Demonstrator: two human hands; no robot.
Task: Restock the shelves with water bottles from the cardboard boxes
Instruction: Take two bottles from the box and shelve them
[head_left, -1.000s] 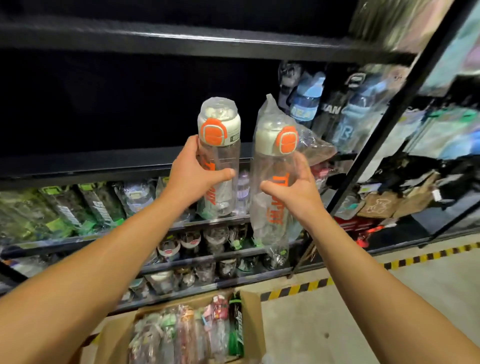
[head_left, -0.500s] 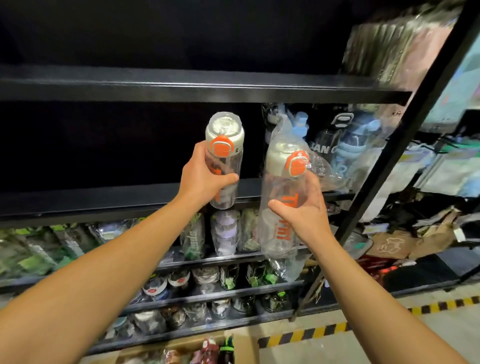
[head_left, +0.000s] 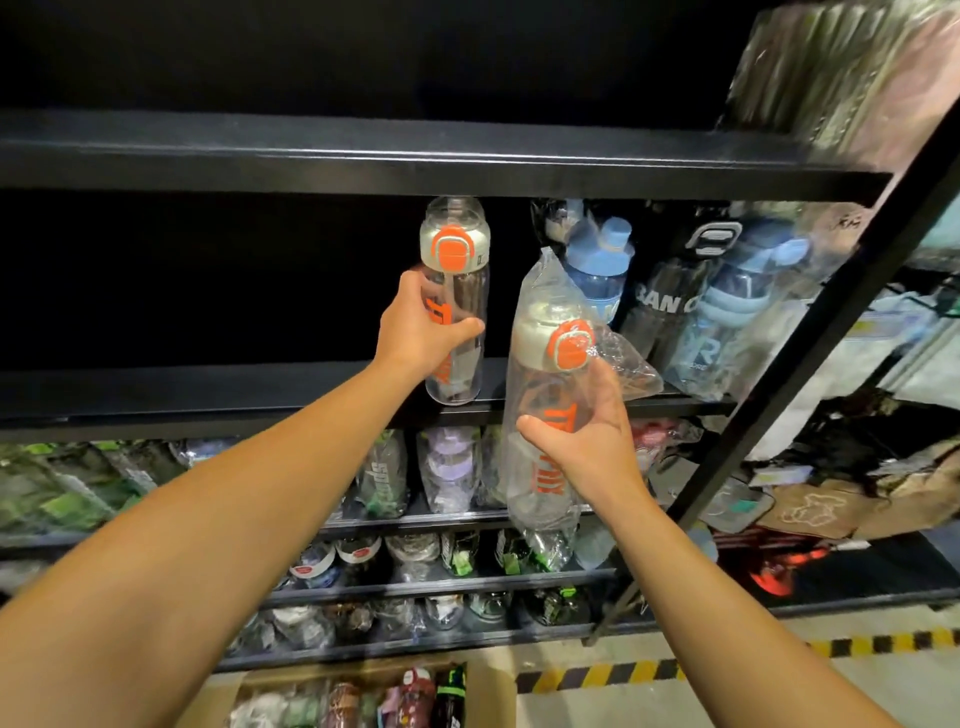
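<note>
Gripping a clear bottle (head_left: 456, 312) at the shelf (head_left: 260, 395), the left hand (head_left: 418, 332) wraps it; the right hand (head_left: 587, 441) clutches a bagged bottle (head_left: 545, 415) below.

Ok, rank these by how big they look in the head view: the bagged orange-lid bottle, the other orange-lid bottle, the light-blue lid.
1. Bagged orange-lid bottle in the right hand; nearer the camera, so partly perspective.
2. Orange-lid bottle in the left hand.
3. Light-blue lid.
</note>
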